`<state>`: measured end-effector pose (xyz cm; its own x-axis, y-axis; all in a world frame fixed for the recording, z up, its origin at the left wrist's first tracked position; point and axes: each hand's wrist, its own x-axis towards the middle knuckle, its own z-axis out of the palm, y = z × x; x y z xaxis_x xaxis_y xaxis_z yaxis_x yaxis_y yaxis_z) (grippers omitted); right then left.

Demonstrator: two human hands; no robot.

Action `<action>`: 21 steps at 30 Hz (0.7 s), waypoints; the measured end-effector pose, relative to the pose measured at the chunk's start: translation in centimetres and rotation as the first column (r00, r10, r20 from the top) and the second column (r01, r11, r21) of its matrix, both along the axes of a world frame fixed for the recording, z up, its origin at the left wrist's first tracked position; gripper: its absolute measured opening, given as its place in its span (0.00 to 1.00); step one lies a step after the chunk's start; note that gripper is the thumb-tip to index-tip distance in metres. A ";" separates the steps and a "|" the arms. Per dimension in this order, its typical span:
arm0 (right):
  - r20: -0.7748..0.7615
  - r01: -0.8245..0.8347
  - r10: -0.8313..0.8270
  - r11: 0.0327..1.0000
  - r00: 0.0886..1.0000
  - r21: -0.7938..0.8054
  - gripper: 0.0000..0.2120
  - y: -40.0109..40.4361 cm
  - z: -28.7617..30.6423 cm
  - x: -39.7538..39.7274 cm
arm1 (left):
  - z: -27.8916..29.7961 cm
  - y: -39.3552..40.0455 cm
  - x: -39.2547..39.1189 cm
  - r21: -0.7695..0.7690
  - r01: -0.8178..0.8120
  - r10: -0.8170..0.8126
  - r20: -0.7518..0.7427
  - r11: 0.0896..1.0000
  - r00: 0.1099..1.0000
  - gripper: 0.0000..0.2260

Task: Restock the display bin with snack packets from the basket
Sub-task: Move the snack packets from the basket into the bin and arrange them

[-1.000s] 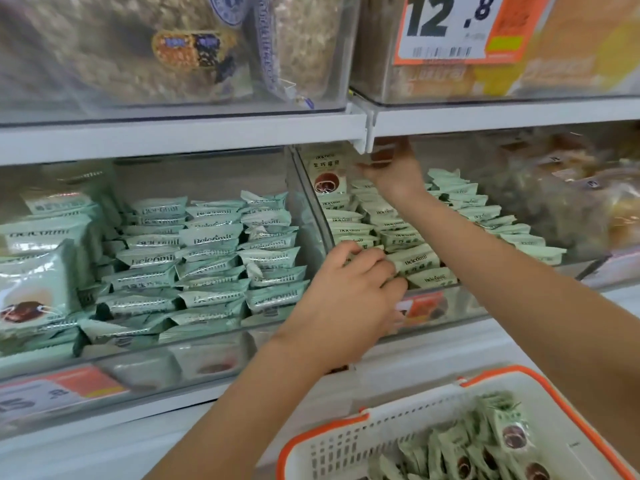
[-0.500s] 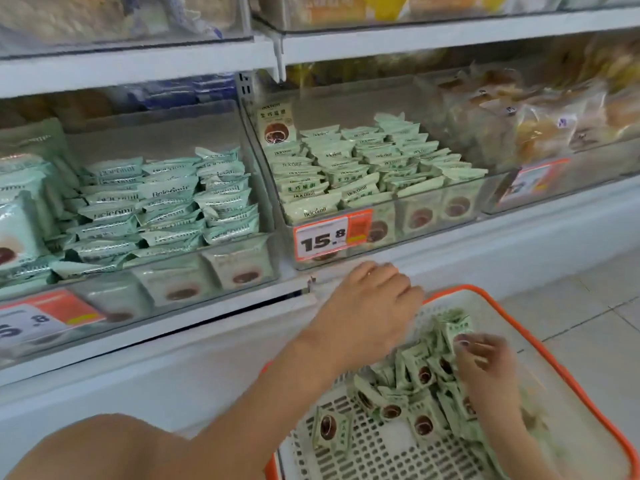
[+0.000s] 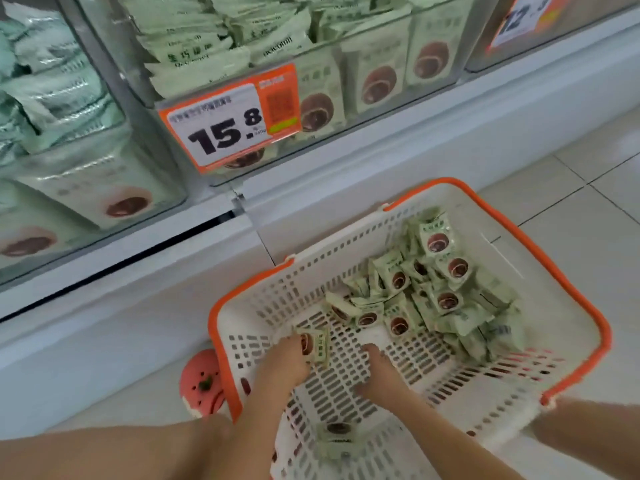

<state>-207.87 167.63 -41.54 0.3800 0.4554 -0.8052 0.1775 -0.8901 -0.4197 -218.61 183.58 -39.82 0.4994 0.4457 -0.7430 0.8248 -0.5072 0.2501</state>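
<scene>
Packets (image 3: 446, 299) heaped in basket (image 3: 585, 303) far-right corner, ahead and right of both hands. Head view: left hand (image 3: 287, 362) pinches one packet (image 3: 317, 344) on basket floor, long axis toward shelf. Right hand (image 3: 381, 372) nearer heap, fingers down on mesh, apparently empty; blur hides grip. Bin (image 3: 346, 98) above, beyond basket.

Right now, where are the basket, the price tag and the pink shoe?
basket (image 3: 512, 233): head view, orange rim.
price tag (image 3: 221, 128): head view, the printed number.
pink shoe (image 3: 201, 382): head view, its top.
</scene>
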 end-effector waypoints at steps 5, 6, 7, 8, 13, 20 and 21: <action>-0.028 0.172 -0.170 0.974 0.985 0.146 0.31 4.4 -1.6 -1.2 | -1.9 0.7 -0.1 -0.010 -0.135 0.135 -0.001 0.991 0.991 0.18; -0.107 0.263 -0.250 0.955 0.962 0.135 0.25 5.5 -1.8 -1.5 | -2.3 0.7 -0.1 -0.029 -0.189 0.189 0.010 0.982 0.982 0.19; -0.164 0.352 -0.331 0.927 0.929 0.125 0.19 6.5 -2.1 -1.7 | -2.8 0.6 0.0 -0.061 -0.246 0.248 0.018 0.967 0.969 0.20; -0.193 0.420 -0.394 0.900 0.898 0.114 0.14 7.2 -2.4 -2.0 | -3.1 0.5 0.1 -0.111 -0.295 0.299 0.018 0.949 0.954 0.18; -0.312 0.563 -0.516 0.823 0.798 0.079 0.14 7.6 -2.8 -3.2 | -3.0 0.5 0.8 -0.247 -0.477 0.489 -0.011 0.844 0.872 0.13; -0.440 0.611 -0.510 0.783 0.739 0.119 0.11 4.1 1.0 -0.4 | 0.4 1.1 0.7 -0.485 -0.568 0.627 -0.051 0.665 0.777 0.09; -0.434 0.583 -0.471 0.795 0.768 0.169 0.11 3.7 2.3 0.4 | 1.5 1.3 0.8 -0.506 -0.534 0.610 -0.020 0.678 0.792 0.08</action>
